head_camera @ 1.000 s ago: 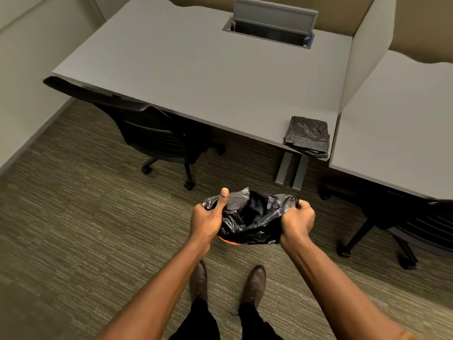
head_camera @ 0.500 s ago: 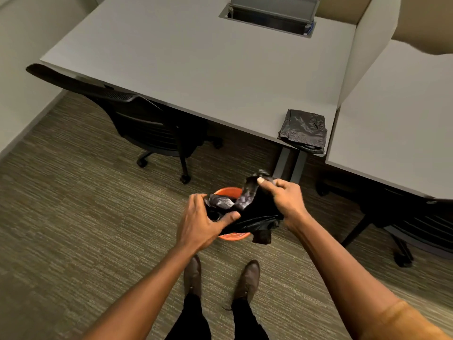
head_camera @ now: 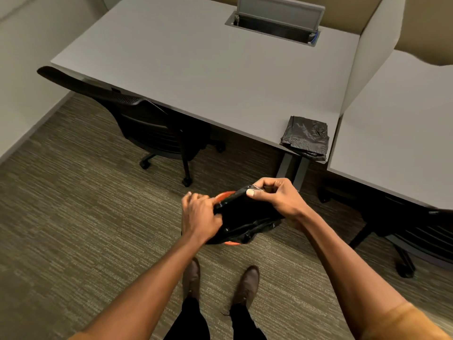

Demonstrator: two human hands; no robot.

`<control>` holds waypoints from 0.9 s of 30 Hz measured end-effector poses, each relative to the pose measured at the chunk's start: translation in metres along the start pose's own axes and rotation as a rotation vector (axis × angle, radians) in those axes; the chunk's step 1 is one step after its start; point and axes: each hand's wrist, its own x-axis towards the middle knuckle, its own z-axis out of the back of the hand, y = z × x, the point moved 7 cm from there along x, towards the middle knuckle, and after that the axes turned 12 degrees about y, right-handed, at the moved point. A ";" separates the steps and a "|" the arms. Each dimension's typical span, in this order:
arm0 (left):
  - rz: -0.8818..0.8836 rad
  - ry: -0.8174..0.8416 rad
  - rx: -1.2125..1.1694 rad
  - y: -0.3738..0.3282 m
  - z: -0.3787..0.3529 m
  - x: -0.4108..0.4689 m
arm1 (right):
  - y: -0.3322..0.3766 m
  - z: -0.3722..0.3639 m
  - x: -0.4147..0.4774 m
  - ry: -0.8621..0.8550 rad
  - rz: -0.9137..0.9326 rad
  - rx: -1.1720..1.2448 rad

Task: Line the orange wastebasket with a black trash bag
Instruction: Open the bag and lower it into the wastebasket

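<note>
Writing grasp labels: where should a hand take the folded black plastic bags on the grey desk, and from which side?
Grip the near edge of the folded black plastic bags, coming from the floor side in front of the grey desk. That edge overhangs the desk's front corner, so fingers can get beneath and a thumb on top; the rest lies flat against the desktop, leaving nothing to pinch.

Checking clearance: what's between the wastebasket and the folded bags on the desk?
Head view: bare carpet, then the desk leg, between the orange wastebasket and the folded black bags. Nothing loose there.

Wastebasket (head_camera: 224,195) on the floor (head_camera: 73,217) before the desk (head_camera: 196,69); folded bags (head_camera: 305,137) on the desk's right corner.
</note>
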 end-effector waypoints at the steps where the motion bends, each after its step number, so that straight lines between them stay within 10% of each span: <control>1: 0.041 -0.005 -0.102 0.008 0.001 0.001 | 0.000 0.004 0.000 0.007 -0.009 -0.013; 8: 0.336 -0.175 -0.474 0.047 0.024 0.006 | -0.026 0.029 0.009 -0.005 -0.240 -0.836; 12: 0.414 -0.196 -0.610 0.056 0.022 0.011 | -0.040 0.040 -0.007 -0.319 -0.390 -0.936; 17: 0.560 -0.212 -0.751 0.066 0.017 0.002 | -0.081 0.051 -0.043 -0.790 -0.563 -0.225; 22: 0.567 -0.043 -0.816 0.063 -0.002 0.000 | -0.119 0.030 -0.023 -0.731 -0.531 0.573; 27: 0.528 0.227 -1.036 0.064 -0.005 0.012 | -0.070 0.044 -0.010 -0.471 -0.698 -0.430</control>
